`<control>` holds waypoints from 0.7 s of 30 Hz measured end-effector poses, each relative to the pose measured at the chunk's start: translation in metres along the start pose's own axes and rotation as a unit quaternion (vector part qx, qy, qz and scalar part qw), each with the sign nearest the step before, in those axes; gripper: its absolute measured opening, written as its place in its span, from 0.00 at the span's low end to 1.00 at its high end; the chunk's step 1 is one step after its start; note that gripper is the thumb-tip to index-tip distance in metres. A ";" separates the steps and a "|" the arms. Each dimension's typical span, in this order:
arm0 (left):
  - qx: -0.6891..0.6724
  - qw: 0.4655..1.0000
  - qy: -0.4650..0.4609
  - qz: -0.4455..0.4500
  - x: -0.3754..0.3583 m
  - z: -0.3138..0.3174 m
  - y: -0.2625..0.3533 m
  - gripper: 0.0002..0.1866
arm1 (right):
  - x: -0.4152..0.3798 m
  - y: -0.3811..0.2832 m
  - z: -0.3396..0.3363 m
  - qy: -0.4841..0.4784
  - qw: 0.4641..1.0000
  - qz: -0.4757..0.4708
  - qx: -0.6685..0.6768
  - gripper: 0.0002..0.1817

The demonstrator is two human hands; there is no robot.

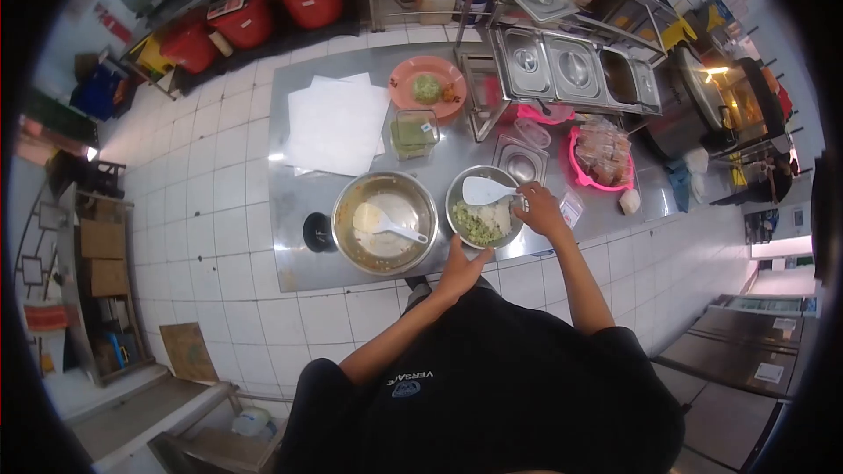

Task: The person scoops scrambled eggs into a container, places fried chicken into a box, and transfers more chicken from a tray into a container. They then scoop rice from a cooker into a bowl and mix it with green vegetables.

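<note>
A white rice paddle (485, 190) is in my right hand (538, 211), its blade held over the far side of a small metal bowl (451, 213). In that bowl lie a chopped green food (479, 226) and a pale, grainy food (500, 213). My left hand (463, 269) grips the near rim of the bowl, thumb and fingers around its edge. Just left stands a larger metal bowl (337, 226) with food residue on its walls; a second white paddle (399, 229) rests inside it.
White paper sheets (338, 125), a glass container of green food (413, 134) and an orange plate (402, 79) sit farther back on the steel table (303, 277). Metal pans (575, 70) fill a rack at the back right, near a pink basket (576, 163) with bagged food.
</note>
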State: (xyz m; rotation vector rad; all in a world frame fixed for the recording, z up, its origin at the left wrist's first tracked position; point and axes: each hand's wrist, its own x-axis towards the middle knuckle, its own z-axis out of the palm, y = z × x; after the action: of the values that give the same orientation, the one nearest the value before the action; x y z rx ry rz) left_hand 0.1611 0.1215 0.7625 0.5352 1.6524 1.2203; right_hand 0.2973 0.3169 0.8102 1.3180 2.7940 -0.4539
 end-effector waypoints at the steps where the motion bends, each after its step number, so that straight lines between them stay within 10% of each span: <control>1: 0.039 0.996 -0.009 0.077 -0.005 -0.017 0.042 0.38 | -0.001 -0.002 0.002 0.033 0.999 0.003 -0.014 0.22; 7: 0.402 0.852 0.163 0.293 0.190 -0.080 0.131 0.43 | 0.002 -0.003 0.025 -0.004 0.997 0.074 -0.021 0.21; 11: 0.504 0.845 0.113 0.135 0.266 -0.090 0.110 0.53 | -0.003 -0.013 0.024 0.020 0.996 0.086 0.017 0.17; 21: 0.307 0.930 0.135 0.152 0.270 -0.127 0.114 0.53 | 0.023 -0.042 -0.026 0.059 0.992 0.022 0.110 0.20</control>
State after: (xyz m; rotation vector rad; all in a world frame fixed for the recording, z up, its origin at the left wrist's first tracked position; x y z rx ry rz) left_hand -0.0880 0.3202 0.7480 1.0797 2.2646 1.0030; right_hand 0.2536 0.3160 0.8419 1.4893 2.8717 -0.7248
